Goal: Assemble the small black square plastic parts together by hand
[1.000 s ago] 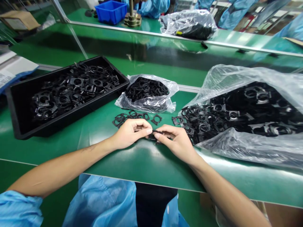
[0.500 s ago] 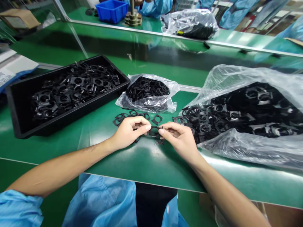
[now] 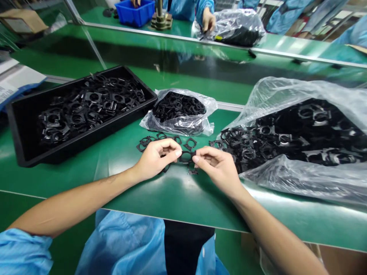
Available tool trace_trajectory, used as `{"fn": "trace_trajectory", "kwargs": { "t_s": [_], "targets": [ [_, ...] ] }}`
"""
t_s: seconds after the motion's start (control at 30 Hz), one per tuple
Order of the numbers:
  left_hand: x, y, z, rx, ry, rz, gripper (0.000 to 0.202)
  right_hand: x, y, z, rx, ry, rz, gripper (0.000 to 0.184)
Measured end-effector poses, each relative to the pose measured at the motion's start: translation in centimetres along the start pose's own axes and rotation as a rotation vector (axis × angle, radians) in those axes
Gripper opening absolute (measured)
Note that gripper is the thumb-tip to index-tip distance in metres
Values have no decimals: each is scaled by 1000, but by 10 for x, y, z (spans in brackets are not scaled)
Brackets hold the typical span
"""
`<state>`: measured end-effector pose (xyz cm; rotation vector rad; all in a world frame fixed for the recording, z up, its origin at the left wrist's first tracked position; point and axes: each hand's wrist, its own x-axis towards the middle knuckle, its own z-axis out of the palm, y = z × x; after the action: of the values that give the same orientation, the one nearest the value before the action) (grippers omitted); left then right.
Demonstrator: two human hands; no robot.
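My left hand (image 3: 156, 158) and my right hand (image 3: 219, 168) meet over the green table, each pinching one side of a small black plastic ring part (image 3: 187, 156) held just above the surface. Several loose black ring parts (image 3: 160, 139) lie on the table right behind my hands. A small clear bag of black rings (image 3: 179, 110) sits beyond them. To the right a large clear bag (image 3: 301, 130) spills black square frames with round holes. At the left a black tray (image 3: 25, 118) holds several of the same frames.
A green conveyor belt (image 3: 186, 72) runs behind the table. Across it another person's hand (image 3: 208, 21) rests by a plastic bag; a blue bin (image 3: 134, 13) and a metal fixture (image 3: 160, 19) stand there. Papers (image 3: 14, 82) lie at the far left.
My hands lifted the ring part slightly and drew apart a little, so the part now shows between the fingertips. A person's hand across the belt has come into view.
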<state>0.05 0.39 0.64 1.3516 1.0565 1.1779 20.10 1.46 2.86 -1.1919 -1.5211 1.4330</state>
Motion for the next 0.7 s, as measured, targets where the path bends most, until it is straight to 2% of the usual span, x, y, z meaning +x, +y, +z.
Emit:
{"fn": "trace_trajectory", "kwargs": {
  "t_s": [0.3,0.7],
  "targets": [
    [-1,-3,1,-39,-74,22,19,-1,1,-1,-82,6,-99,25],
    [-1,-4,0,-2,-73,20,13,-1,8,-1,-163,-11,-199,14]
  ]
}}
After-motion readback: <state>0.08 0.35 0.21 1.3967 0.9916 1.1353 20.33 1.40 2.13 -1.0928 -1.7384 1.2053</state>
